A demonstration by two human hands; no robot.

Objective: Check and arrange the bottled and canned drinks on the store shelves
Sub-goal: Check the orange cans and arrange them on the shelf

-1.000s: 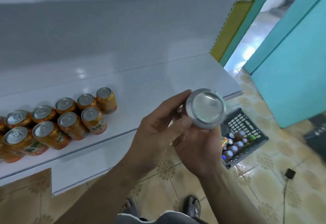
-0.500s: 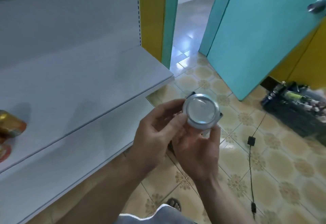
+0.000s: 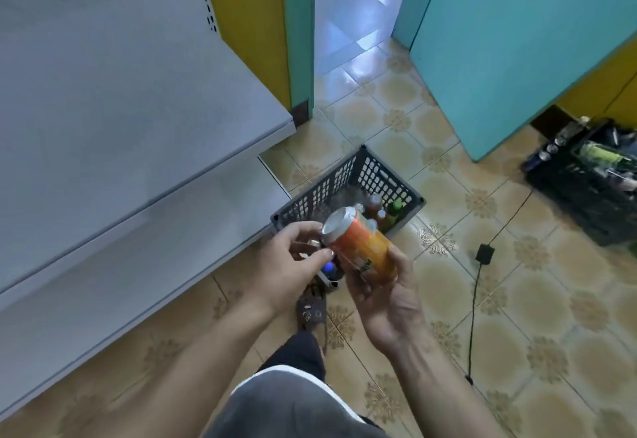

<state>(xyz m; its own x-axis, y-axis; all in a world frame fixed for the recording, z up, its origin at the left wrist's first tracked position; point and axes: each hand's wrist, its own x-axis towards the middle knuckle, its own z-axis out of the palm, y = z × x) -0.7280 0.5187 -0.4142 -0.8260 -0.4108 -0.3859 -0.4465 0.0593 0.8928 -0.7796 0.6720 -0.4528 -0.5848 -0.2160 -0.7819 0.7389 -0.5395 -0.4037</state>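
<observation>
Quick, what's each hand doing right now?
Left hand: pinching the top end of the orange can.
Right hand: curled round the same can from below, holding it.

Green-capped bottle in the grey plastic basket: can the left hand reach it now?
Probably not yet: both left hand and right hand hold the orange drink can. Otherwise the open grey plastic basket leaves the green-capped bottle uncovered.

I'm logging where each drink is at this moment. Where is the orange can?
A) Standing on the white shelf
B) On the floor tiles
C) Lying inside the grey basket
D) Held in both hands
D: the orange can lies tilted in the right hand, the left hand pinches its silver end, and the grey basket sits on the floor beyond it.
</observation>
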